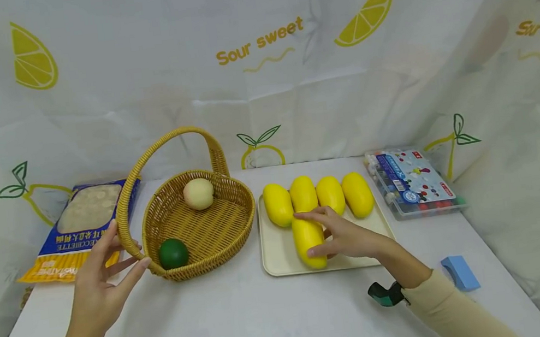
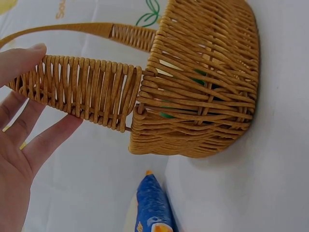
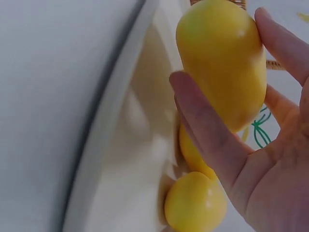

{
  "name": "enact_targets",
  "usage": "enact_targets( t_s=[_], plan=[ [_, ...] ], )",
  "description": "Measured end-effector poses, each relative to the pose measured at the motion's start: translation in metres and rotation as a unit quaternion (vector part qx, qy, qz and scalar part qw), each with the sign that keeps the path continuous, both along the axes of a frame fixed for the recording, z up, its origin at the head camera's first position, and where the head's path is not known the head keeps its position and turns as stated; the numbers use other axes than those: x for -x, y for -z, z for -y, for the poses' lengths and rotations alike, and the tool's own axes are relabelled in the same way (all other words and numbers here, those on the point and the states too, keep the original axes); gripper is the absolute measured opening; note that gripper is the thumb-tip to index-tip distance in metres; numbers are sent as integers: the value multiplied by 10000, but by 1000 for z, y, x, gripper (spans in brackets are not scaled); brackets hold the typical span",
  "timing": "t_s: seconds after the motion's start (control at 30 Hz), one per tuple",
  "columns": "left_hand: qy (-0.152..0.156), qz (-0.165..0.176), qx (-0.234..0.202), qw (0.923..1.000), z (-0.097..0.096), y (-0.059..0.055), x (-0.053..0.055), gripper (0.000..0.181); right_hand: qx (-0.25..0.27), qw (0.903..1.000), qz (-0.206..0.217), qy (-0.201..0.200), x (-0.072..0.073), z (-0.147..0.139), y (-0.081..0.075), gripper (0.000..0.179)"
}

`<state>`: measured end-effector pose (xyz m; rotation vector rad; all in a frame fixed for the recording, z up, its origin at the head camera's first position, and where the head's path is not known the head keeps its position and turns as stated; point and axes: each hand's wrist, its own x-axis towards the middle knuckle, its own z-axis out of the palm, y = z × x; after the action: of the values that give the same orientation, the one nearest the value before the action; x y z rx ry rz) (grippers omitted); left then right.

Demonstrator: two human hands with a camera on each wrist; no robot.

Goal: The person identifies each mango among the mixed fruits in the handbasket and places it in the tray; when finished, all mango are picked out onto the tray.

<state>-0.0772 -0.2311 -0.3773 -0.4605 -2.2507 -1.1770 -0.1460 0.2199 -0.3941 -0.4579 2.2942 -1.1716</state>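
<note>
My left hand (image 1: 97,296) pinches the handle (image 1: 124,217) of a wicker basket (image 1: 248,223) low on its left side, thumb against fingers. Inside the basket lie a pale, peach-like fruit (image 1: 198,193) and a dark green round fruit (image 1: 173,253). My right hand (image 1: 348,234) holds a yellow mango (image 1: 309,241) between thumb and fingers over the front of a cream tray (image 1: 280,267). In the right wrist view this mango (image 3: 222,63) looks raised and tilted above the tray. Several more yellow mangoes (image 1: 330,195) lie in a row at the tray's back.
A blue and orange pasta bag (image 1: 85,218) lies left of the basket, partly behind its handle. A clear plastic box (image 1: 414,182) with a printed label sits at the back right. A blue block (image 1: 461,273) is near my right forearm. A printed white curtain (image 1: 262,98) hangs behind.
</note>
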Motion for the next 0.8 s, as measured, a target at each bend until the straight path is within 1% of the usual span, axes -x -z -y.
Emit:
enact_targets(
  t_s=[0.17,0.27,0.37,0.47,0.6,0.8],
  plan=[
    [-18,-12,8,10000,0,0,0,106,-535,9981,-275,-109,-1,4,4,81],
    [-25,-17,9,10000,0,0,1,106,-765,9965,-279,-177,0,5,5,82],
    [-42,30,-47,10000,-1,1,1,107,-825,9960,-236,-259,1,5,4,84],
    [-52,78,-141,9999,-1,1,1,108,-771,9961,-248,-342,2,5,3,85],
    [-55,109,-186,9998,-1,1,0,107,-694,9961,-386,-396,3,5,4,84],
    [-34,113,-171,9998,-1,0,0,106,-1006,9930,-552,-296,4,6,2,85]
  ],
)
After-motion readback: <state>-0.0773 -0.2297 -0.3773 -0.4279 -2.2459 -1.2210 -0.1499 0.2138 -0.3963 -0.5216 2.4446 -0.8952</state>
